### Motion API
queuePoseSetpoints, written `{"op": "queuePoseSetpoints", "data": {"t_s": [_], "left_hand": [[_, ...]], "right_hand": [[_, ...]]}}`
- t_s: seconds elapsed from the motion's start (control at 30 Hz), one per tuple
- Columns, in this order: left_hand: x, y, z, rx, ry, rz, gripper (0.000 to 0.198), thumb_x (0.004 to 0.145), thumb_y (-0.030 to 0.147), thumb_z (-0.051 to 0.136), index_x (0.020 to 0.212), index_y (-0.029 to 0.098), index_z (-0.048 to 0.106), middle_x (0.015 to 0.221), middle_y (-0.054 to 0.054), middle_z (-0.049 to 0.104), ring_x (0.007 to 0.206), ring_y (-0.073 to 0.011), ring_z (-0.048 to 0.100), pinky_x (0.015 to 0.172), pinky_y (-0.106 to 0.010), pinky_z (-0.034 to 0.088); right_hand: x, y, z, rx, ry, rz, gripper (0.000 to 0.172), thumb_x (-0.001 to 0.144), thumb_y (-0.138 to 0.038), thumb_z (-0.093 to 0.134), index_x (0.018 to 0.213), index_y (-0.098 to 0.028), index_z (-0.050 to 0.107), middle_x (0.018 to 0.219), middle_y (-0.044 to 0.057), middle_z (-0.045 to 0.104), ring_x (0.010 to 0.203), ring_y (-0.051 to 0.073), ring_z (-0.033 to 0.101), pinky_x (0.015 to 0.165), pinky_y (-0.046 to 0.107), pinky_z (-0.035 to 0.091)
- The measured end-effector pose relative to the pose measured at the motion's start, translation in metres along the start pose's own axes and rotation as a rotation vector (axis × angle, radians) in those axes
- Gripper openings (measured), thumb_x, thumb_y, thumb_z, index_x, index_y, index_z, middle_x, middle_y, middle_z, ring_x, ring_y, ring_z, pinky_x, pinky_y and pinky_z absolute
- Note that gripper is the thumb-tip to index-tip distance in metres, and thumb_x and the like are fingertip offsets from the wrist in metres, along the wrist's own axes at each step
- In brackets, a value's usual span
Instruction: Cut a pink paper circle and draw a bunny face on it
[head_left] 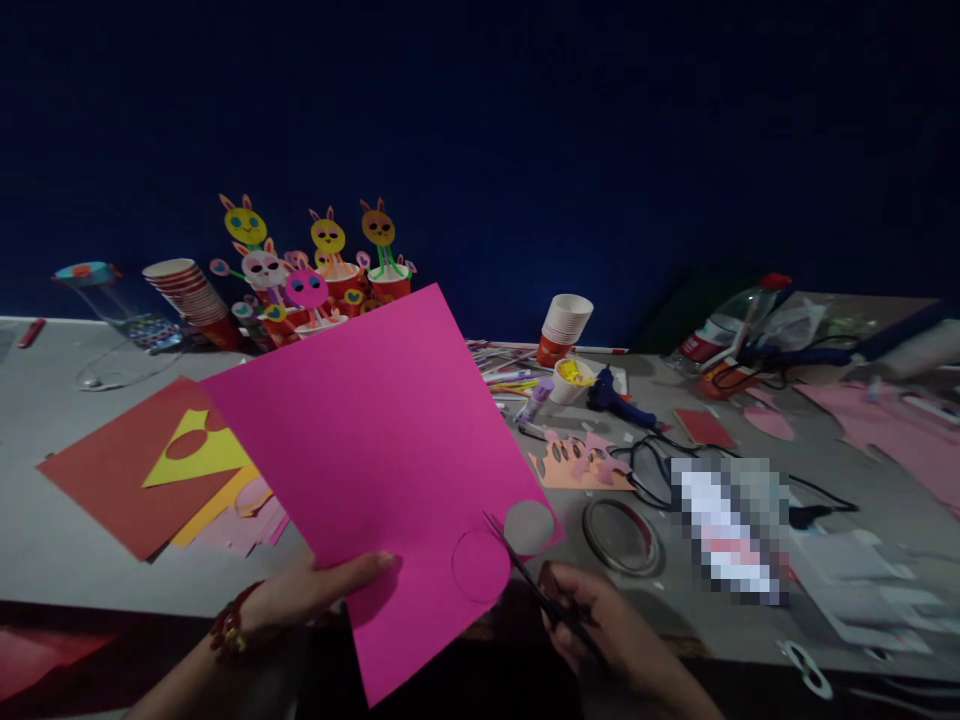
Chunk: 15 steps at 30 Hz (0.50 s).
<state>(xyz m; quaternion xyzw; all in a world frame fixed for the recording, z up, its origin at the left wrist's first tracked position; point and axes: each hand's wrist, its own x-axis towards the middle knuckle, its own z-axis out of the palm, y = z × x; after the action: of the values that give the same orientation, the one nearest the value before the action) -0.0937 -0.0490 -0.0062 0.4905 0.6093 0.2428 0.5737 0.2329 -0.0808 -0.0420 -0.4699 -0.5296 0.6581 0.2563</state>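
My left hand [330, 590] grips a large magenta paper sheet [375, 430] near its lower left edge, thumb on top. Near the sheet's lower right corner is a round cut-out hole, and a drawn circle outline [481, 567] lies beside it. My right hand [589, 620] is closed around dark scissors [536, 580]. Their blades lie at the sheet between the hole and the drawn circle; whether they are apart is hard to make out.
Red and yellow paper [112, 470] lies left. Paper-cup animal figures [306, 288] stand behind the sheet. To the right are a tape roll [621, 537], a blue glue gun [619, 400], stacked cups [566, 322], a plastic bottle [727, 330], cables and pink paper scraps [885, 430].
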Motion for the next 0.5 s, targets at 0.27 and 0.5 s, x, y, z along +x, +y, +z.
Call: {"op": "queuePoseSetpoints", "data": {"t_s": [0.27,0.5], "left_hand": [[0.01,0.002,-0.012,0.059,-0.141,0.136,0.038,0.076,0.053,0.073,0.099,0.023,0.073,0.104,-0.006,0.076,0.099,-0.0278,0.07,0.084,-0.03,0.06],[0.014,0.006,-0.016,0.096,-0.134,0.15,0.035,0.076,0.046,0.074,0.101,0.022,0.075,0.104,-0.007,0.076,0.099,-0.0287,0.07,0.084,-0.032,0.059]], "right_hand": [[0.0,0.003,-0.003,-0.019,-0.001,0.056,0.031,0.071,-0.032,0.065,0.064,-0.023,0.037,0.047,-0.011,0.042,0.042,0.005,0.035,0.043,0.017,0.025],[0.0,0.002,-0.002,-0.028,0.013,0.047,0.026,0.069,-0.025,0.063,0.063,-0.023,0.037,0.047,-0.012,0.041,0.04,0.004,0.034,0.042,0.017,0.023]]}}
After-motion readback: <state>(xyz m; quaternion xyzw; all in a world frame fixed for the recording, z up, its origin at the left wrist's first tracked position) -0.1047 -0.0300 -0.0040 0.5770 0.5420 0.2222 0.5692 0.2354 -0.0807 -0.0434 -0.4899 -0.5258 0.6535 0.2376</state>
